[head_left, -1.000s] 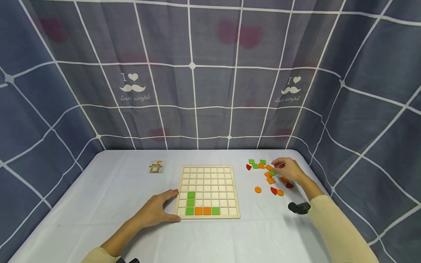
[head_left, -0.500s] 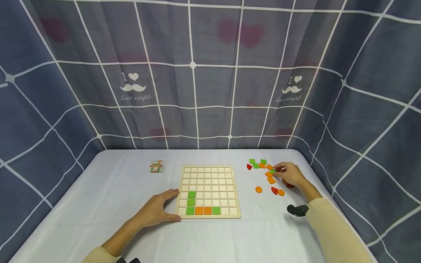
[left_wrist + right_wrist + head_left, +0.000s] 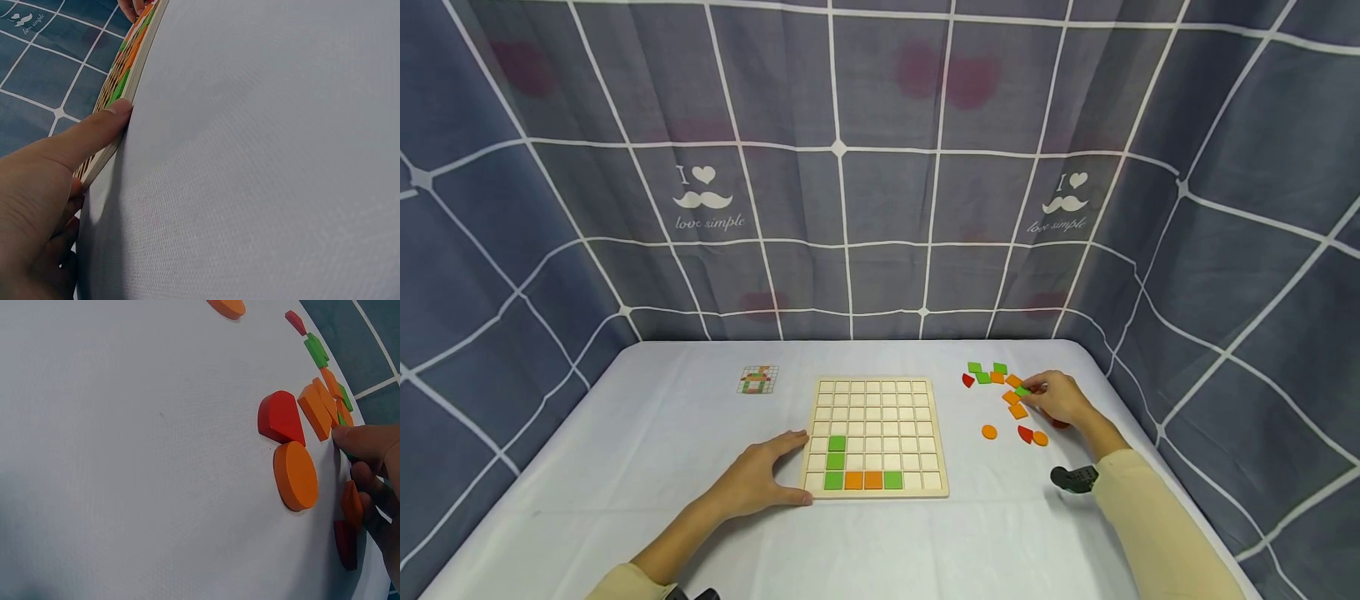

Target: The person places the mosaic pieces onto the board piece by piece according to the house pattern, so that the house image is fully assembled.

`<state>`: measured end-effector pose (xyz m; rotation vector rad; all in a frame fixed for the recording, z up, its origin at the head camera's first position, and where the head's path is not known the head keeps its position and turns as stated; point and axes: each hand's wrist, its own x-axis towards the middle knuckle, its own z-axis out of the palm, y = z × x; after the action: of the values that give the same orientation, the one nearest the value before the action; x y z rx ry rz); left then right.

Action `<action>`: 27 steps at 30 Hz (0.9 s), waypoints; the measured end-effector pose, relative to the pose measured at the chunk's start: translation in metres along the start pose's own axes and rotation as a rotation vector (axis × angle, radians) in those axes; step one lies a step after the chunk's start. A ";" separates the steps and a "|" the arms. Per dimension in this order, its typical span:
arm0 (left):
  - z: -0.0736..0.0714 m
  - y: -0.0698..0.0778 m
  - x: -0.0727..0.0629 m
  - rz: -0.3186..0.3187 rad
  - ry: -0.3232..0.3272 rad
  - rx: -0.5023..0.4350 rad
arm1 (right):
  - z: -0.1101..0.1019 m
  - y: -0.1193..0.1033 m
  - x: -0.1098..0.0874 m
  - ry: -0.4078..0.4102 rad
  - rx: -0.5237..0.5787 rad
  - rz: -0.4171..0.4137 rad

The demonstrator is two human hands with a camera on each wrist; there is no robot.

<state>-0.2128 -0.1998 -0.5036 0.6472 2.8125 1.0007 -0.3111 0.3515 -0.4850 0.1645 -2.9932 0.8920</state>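
A pale wooden grid board [image 3: 895,425] lies on the table in the head view, with green and orange square tiles in its lower left cells. My left hand [image 3: 756,479] touches the board's left side, its fingers extended along the edge and the thumb at the near corner. In the left wrist view that thumb [image 3: 94,132] presses on the board's edge. To the right, my right hand [image 3: 1058,396] pinches a green square tile [image 3: 1022,391] among the loose pieces. Its thumb [image 3: 362,440] hides most of that tile in the right wrist view.
Loose orange square tiles [image 3: 1017,412] and green ones [image 3: 974,367] lie around the right hand. A red rounded wedge [image 3: 281,417] and an orange disc [image 3: 295,476] lie nearer. A small pattern card [image 3: 757,380] lies left of the board. Checked curtains [image 3: 880,200] enclose the table.
My right hand has moved slightly down and closer onto the green tile, its fingers now pinching it. My left hand and the board have stayed in place.
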 end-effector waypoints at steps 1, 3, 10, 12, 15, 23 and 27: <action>0.000 0.000 0.000 0.001 -0.001 0.000 | 0.000 0.000 0.000 -0.003 0.001 0.001; 0.000 0.000 0.000 -0.002 0.000 -0.003 | 0.000 -0.001 0.001 -0.005 0.005 0.008; -0.001 0.002 0.000 0.000 -0.003 -0.006 | 0.000 -0.003 0.001 -0.009 -0.013 -0.016; -0.001 0.003 0.000 -0.001 -0.003 -0.008 | 0.000 -0.003 0.001 -0.010 -0.010 -0.016; -0.001 0.003 0.000 -0.001 -0.003 -0.009 | 0.000 -0.003 0.000 -0.012 -0.004 -0.015; 0.001 0.001 0.000 0.004 0.005 -0.003 | 0.000 -0.012 0.004 0.014 0.010 -0.021; 0.000 0.001 -0.001 0.006 0.006 -0.004 | 0.000 -0.022 0.007 0.009 0.027 -0.052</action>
<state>-0.2117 -0.1993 -0.5034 0.6537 2.8144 1.0107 -0.3156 0.3328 -0.4725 0.2370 -2.9555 0.9253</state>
